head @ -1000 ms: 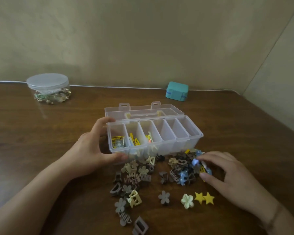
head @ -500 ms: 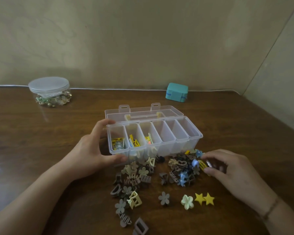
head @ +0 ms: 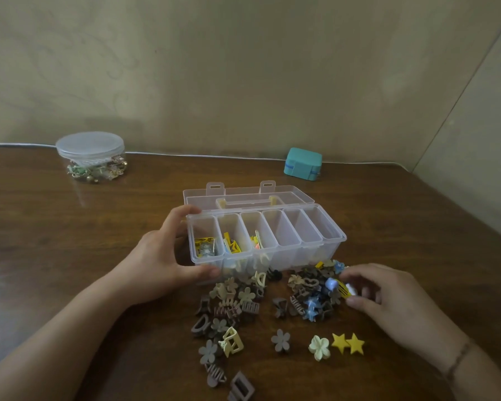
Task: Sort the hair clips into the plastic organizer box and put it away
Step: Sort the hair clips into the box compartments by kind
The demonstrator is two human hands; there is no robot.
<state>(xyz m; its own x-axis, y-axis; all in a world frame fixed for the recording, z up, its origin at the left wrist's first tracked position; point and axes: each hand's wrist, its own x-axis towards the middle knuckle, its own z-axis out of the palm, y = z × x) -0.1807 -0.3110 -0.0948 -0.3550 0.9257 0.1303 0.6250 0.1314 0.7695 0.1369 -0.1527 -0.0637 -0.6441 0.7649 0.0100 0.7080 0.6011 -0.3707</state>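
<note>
A clear plastic organizer box stands open on the wooden table, lid folded back. Its three left compartments hold a few yellow and orange clips; the three on the right look bare. My left hand grips the box's left end, thumb on the front wall and fingers over the back corner. In front of the box lies a loose pile of hair clips, brown, beige, grey and blue. My right hand pinches a small yellow clip at the pile's right edge. Two yellow star clips and a cream flower clip lie nearer me.
A round clear tub with a lid, holding small trinkets, stands at the back left. A teal case sits at the back by the wall, with a white cable along the table's far edge. A wall corner rises on the right.
My right hand's fingers have curled in from the pile and now pinch the yellow clip. The left hand has kept its grip on the box.
</note>
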